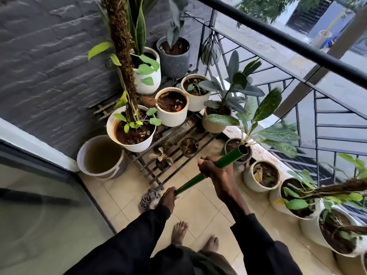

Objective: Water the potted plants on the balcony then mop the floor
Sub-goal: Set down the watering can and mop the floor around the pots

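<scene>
Right now both hands are on the green mop handle (228,158), which slants from upper right down to lower left over the tiled balcony floor (198,207). The right hand (211,167) holds it high up, just below the open hollow end, its grip clamped round the tube with the fingers wrapped over the top. The left hand (168,198) takes it lower down, its grip likewise closed round the handle. The grey stringy mop head (149,197) lies on the tiles just left of the left hand, close to the foot of the black metal plant rack (155,171). Several potted plants stand on that rack, among them a large white pot (139,146) with a moss pole and pale green leaves. A bucket (120,168) of murky water sits on the floor left of the rack, against the grey brick wall (49,66). More pots (250,181) line the ledge on the right, under the dark railing (278,36). Two bare feet (178,232) stand on the tiles below the hands.
</scene>
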